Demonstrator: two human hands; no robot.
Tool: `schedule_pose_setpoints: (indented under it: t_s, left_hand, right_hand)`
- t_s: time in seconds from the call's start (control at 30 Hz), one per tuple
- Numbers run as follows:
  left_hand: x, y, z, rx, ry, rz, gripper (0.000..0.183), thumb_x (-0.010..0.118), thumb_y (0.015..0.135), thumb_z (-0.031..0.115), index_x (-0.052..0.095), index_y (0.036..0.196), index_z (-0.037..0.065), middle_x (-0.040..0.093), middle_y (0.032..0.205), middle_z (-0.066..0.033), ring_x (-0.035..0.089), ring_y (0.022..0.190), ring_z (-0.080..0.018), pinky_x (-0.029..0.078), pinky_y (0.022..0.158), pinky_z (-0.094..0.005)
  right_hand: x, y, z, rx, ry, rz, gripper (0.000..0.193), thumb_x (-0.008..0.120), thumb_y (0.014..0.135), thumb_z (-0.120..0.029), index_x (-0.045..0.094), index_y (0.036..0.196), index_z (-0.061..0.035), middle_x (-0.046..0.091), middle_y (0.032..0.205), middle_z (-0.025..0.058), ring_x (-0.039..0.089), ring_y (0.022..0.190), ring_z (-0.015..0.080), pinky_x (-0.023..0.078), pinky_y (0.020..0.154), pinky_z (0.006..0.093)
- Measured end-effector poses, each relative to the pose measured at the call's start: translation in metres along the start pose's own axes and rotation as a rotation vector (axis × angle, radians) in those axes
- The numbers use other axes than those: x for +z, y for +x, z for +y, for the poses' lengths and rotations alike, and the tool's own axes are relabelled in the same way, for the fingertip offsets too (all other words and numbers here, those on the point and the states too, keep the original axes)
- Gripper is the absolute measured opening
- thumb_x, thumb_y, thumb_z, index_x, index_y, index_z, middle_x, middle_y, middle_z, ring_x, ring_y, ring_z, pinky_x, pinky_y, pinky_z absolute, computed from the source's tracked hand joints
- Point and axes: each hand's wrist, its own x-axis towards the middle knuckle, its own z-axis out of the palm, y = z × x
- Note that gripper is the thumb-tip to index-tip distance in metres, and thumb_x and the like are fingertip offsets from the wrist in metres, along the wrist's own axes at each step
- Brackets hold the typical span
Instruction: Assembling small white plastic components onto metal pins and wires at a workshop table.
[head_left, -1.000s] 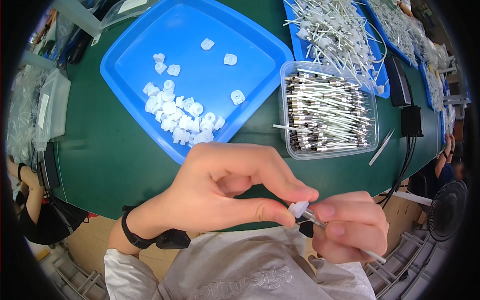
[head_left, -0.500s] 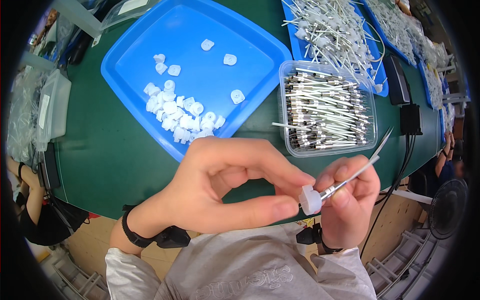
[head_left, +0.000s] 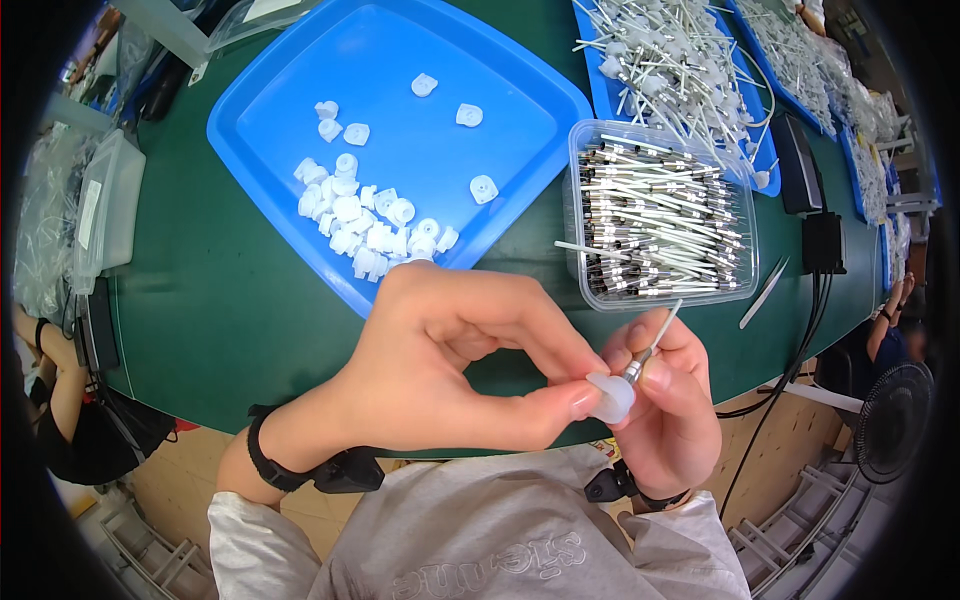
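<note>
Between thumb and fingertips, my left hand (head_left: 470,360) pinches a translucent white plastic cap (head_left: 611,398). My right hand (head_left: 665,400) grips a thin white tube with a metal fitting (head_left: 652,350), its metal end at the cap and its white end pointing up and away. How deep the metal end sits in the cap is hidden by my fingers. Beyond my left hand, a blue tray (head_left: 480,60) holds a heap of similar white caps (head_left: 365,225). A clear plastic box (head_left: 660,303) full of similar tubes with metal fittings (head_left: 660,220) stands beyond my right hand.
Metal tweezers (head_left: 763,293) lie on the green table (head_left: 180,300) right of the box. A second blue tray (head_left: 600,95) at the far right holds joined caps and tubes. Black cables (head_left: 815,310) hang over the right edge. Other people's arms (head_left: 65,365) show at both sides.
Both hands have drawn slightly closer together, the right one moving left. The tube has tilted more upright and the cap has turned with it.
</note>
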Motion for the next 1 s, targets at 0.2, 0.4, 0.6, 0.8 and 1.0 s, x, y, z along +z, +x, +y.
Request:
schedule_pose_setpoints:
  t_s: [0.2,0.4,0.6,0.8,1.0]
  left_hand:
    - [0.001,0.001,0.000,-0.024,-0.039,0.017,0.014,0.062,0.064,-0.008,0.057,0.078,-0.009,0.061,0.075,-0.0188,0.061,0.069,-0.0212,0.050,0.063,-0.0288]
    - [0.001,0.003,0.001,-0.013,-0.002,-0.011,0.018,0.065,0.064,-0.011,0.058,0.080,-0.009,0.062,0.079,-0.0192,0.062,0.073,-0.0208,0.050,0.067,-0.0291]
    - [0.001,0.004,0.002,-0.127,-0.100,0.004,0.018,0.068,0.064,-0.008,0.059,0.080,-0.009,0.062,0.079,-0.0181,0.062,0.074,-0.0205,0.050,0.067,-0.0296]
    - [-0.008,0.004,0.002,-0.215,-0.133,-0.111,0.011,0.063,0.072,-0.005,0.059,0.082,-0.007,0.063,0.078,-0.0142,0.062,0.075,-0.0168,0.050,0.068,-0.0244]
    - [-0.012,0.005,0.006,-0.336,-0.231,-0.196,0.011,0.062,0.074,-0.001,0.059,0.082,-0.007,0.063,0.076,-0.0127,0.061,0.069,-0.0149,0.049,0.065,-0.0230]
  right_hand:
    - [-0.003,-0.001,0.003,0.005,0.023,0.001,0.017,0.051,0.080,-0.003,0.050,0.096,0.0024,0.058,0.085,0.0171,0.056,0.067,0.0180,0.046,0.058,0.0288]
    - [0.001,0.001,0.000,-0.166,-0.068,-0.001,0.017,0.052,0.078,0.003,0.050,0.094,0.0039,0.058,0.083,0.0191,0.057,0.067,0.0178,0.048,0.059,0.0278]
    - [0.001,-0.002,-0.002,-0.344,-0.317,-0.049,0.020,0.056,0.071,0.014,0.050,0.089,0.0097,0.057,0.081,0.0224,0.059,0.070,0.0210,0.051,0.060,0.0283]
    - [0.005,0.002,-0.012,-0.342,-0.464,-0.104,0.019,0.059,0.069,0.013,0.054,0.088,0.0126,0.058,0.078,0.0223,0.060,0.069,0.0227,0.051,0.059,0.0301]
    - [-0.002,0.000,-0.012,-0.168,-0.379,-0.115,0.018,0.056,0.072,0.012,0.053,0.090,0.0116,0.059,0.078,0.0210,0.061,0.067,0.0212,0.052,0.057,0.0293]
